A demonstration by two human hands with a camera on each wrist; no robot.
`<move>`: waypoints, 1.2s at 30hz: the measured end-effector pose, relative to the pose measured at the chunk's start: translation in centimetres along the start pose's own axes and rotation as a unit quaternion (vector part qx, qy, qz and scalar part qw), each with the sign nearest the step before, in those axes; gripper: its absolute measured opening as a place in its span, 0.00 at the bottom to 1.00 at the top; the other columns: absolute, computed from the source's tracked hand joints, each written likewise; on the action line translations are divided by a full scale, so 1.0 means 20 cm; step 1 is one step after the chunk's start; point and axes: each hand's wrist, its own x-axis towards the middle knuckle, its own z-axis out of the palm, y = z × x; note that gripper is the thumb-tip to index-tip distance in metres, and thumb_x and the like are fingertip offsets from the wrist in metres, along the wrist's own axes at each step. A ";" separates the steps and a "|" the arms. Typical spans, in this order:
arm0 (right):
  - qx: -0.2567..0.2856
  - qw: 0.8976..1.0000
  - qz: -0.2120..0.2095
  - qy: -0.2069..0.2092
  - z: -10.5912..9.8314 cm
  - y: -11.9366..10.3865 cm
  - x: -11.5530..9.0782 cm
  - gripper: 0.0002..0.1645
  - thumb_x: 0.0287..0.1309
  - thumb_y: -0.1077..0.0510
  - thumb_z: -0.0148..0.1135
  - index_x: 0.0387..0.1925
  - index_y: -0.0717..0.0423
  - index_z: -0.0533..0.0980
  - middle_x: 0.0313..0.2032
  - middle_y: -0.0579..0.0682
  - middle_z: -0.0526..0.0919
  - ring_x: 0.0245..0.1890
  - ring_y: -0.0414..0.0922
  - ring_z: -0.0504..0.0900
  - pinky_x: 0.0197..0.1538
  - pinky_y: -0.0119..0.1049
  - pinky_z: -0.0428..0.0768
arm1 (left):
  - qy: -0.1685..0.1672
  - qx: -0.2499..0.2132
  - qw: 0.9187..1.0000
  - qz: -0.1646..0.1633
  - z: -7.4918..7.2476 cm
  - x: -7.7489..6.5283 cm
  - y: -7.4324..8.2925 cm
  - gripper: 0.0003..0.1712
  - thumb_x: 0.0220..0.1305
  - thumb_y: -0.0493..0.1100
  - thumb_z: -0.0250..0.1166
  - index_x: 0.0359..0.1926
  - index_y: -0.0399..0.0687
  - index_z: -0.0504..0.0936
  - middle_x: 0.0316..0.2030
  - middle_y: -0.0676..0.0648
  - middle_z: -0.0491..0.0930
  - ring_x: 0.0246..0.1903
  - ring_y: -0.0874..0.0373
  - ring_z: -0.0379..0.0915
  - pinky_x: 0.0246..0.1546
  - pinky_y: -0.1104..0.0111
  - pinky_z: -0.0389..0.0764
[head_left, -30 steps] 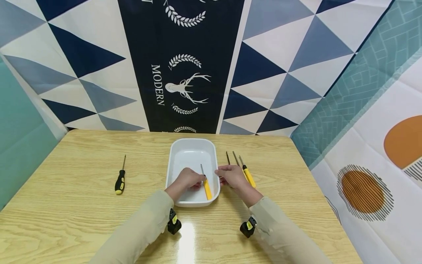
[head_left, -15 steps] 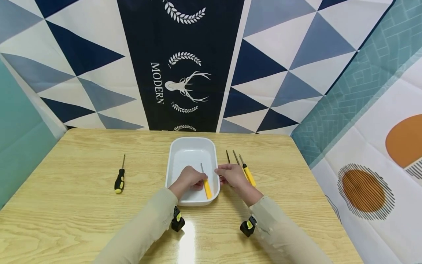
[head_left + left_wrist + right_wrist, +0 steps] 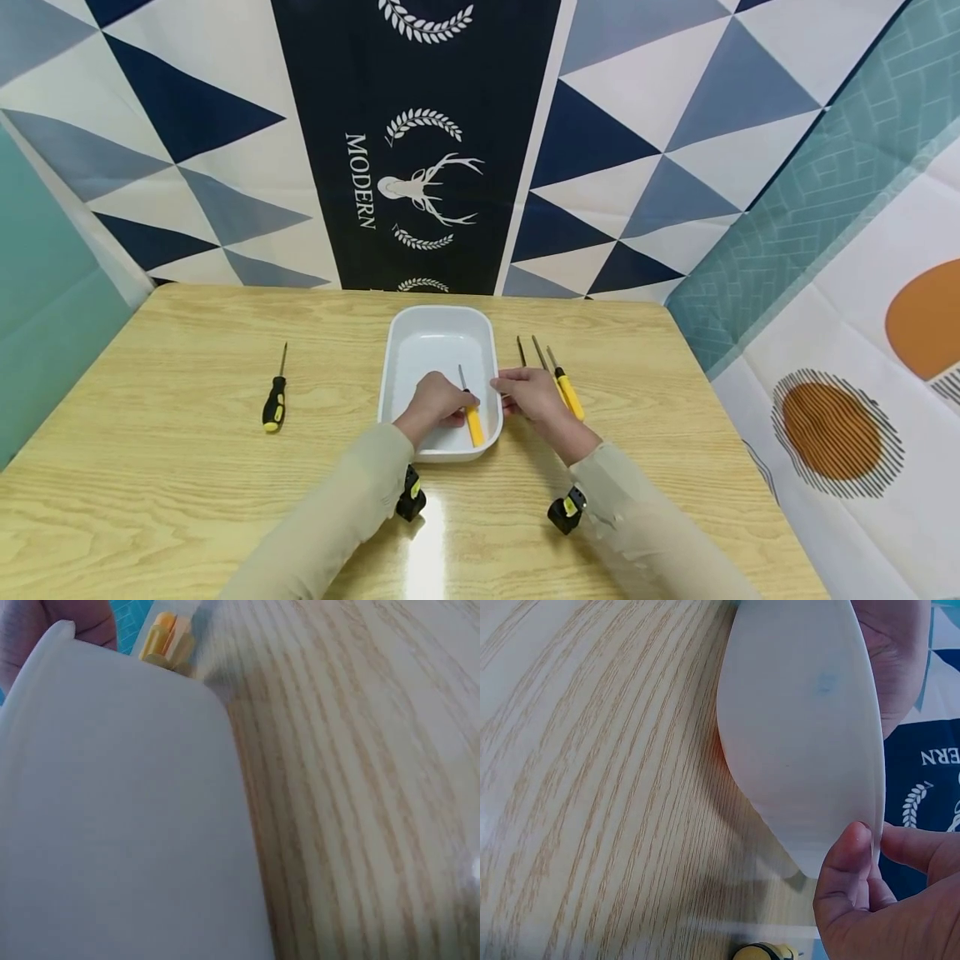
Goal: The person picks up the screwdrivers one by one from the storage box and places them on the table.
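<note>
A white rectangular tray (image 3: 438, 325) stands on the table. Inside it lies a screwdriver (image 3: 476, 429) with a yellow handle, its shaft toward the far end. My left hand (image 3: 441, 400) reaches over the near left part of the tray and pinches this handle near its shaft end; the fingertips are partly hidden. On the tray's right rim, my right hand (image 3: 531, 396) grips with thumb and fingers. The right wrist view shows the thumb of that right hand (image 3: 907, 900) against the tray's outer wall (image 3: 802, 735).
To the left lies a black-and-yellow screwdriver (image 3: 274, 404). Right of the tray are more screwdrivers, one with a yellow handle (image 3: 570, 396), partly covered by the right hand. The wooden table (image 3: 187, 500) ends at a patterned backdrop (image 3: 420, 192).
My left hand has shifted slightly right, closer over the yellow handle. The right hand stays on the rim, and the tray keeps its place. The head view has tilted down a little.
</note>
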 end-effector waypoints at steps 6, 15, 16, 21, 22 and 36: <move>-0.001 1.000 -0.006 -0.001 -0.01 -0.01 0.00 0.18 0.59 0.61 0.60 0.49 0.66 0.76 0.36 0.59 0.80 0.22 0.40 0.75 0.26 0.27 0.78 | 0.015 0.026 0.999 -0.012 0.01 0.00 0.03 0.16 0.47 0.40 0.73 0.32 0.37 0.77 0.16 0.47 0.77 0.12 0.63 0.73 0.18 0.75 0.79; -0.002 1.000 -0.005 -0.001 -0.01 -0.01 0.00 0.18 0.59 0.61 0.60 0.50 0.66 0.75 0.36 0.59 0.81 0.23 0.40 0.76 0.26 0.28 0.79 | 0.008 0.013 1.000 -0.001 0.01 0.00 0.03 0.10 0.49 0.35 0.68 0.31 0.34 0.77 0.18 0.45 0.79 0.13 0.61 0.75 0.19 0.73 0.81; -0.002 1.000 -0.004 -0.002 -0.01 -0.01 0.00 0.18 0.59 0.61 0.60 0.49 0.66 0.75 0.36 0.58 0.80 0.23 0.40 0.76 0.26 0.28 0.79 | 0.007 0.015 1.000 0.001 0.01 0.00 0.03 0.09 0.49 0.35 0.68 0.31 0.34 0.77 0.18 0.45 0.78 0.13 0.61 0.74 0.19 0.73 0.81; -0.004 1.000 -0.004 -0.001 0.00 -0.01 0.00 0.17 0.59 0.61 0.60 0.48 0.66 0.76 0.35 0.57 0.80 0.23 0.40 0.76 0.26 0.28 0.79 | -0.001 0.021 1.000 0.005 0.01 0.01 0.01 0.09 0.51 0.36 0.67 0.30 0.35 0.77 0.19 0.46 0.76 0.14 0.61 0.74 0.18 0.74 0.80; -0.004 1.000 -0.004 -0.001 0.00 -0.01 0.00 0.17 0.59 0.61 0.60 0.48 0.66 0.76 0.34 0.57 0.80 0.23 0.40 0.75 0.26 0.28 0.79 | -0.003 0.022 1.000 0.006 0.01 0.01 0.00 0.09 0.51 0.36 0.67 0.30 0.35 0.77 0.20 0.46 0.76 0.15 0.61 0.74 0.18 0.74 0.80; -0.003 1.000 -0.003 -0.002 0.00 0.00 0.01 0.17 0.59 0.60 0.60 0.49 0.66 0.76 0.32 0.53 0.80 0.23 0.40 0.76 0.27 0.29 0.79 | -0.014 -0.032 0.999 0.010 -0.03 0.00 -0.03 0.12 0.53 0.37 0.65 0.38 0.34 0.78 0.26 0.45 0.78 0.19 0.61 0.76 0.22 0.73 0.82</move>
